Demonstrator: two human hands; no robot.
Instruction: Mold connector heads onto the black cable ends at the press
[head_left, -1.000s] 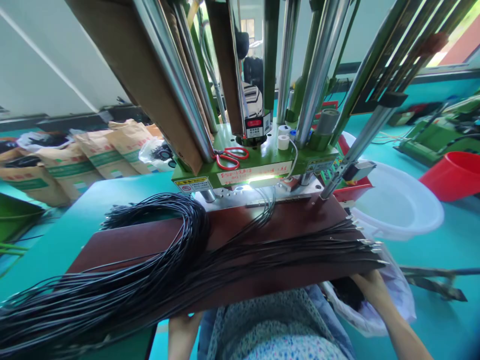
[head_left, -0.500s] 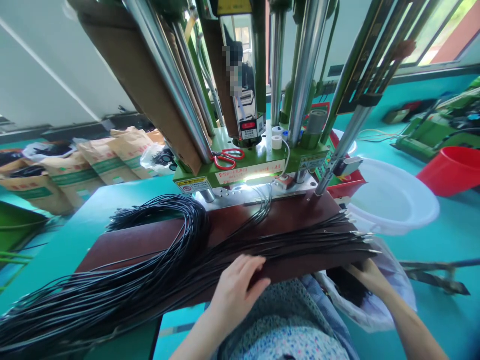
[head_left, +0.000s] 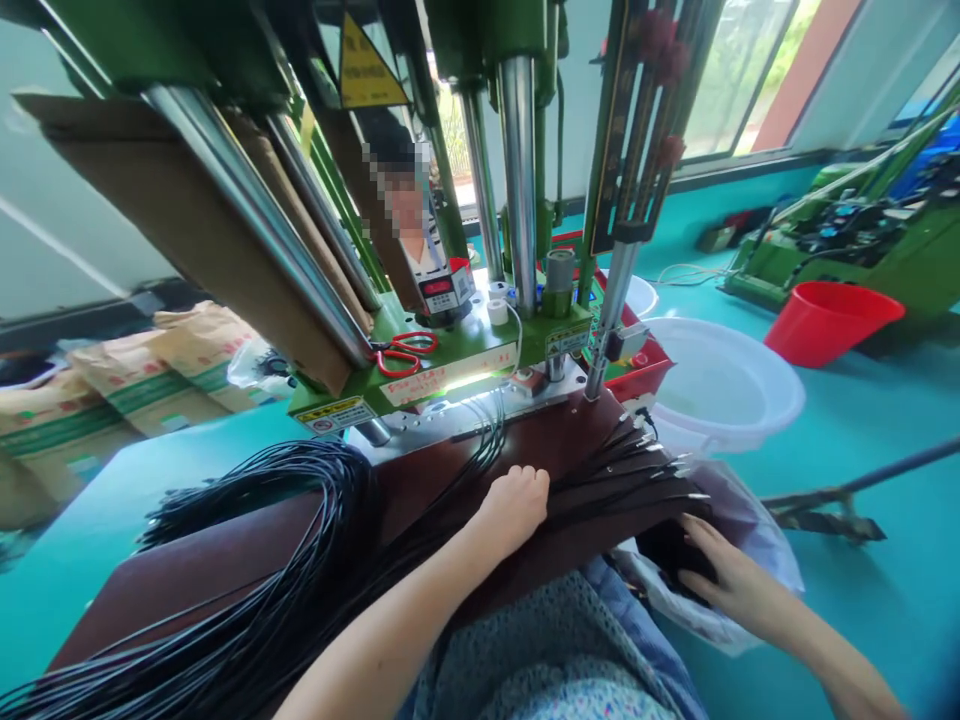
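Seemingly Chinese warning label, illegible; left hand on black wires.

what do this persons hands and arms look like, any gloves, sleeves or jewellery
The left hand and right hand wear no gloves, and no ring, watch or bracelet shows. No sleeve covers either forearm as far as the picture reaches. The only clothing in view is a blue-grey speckled garment at the lap.

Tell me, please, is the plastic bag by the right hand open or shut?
Open: the right hand rests in the mouth of the plastic bag, where dark contents show.
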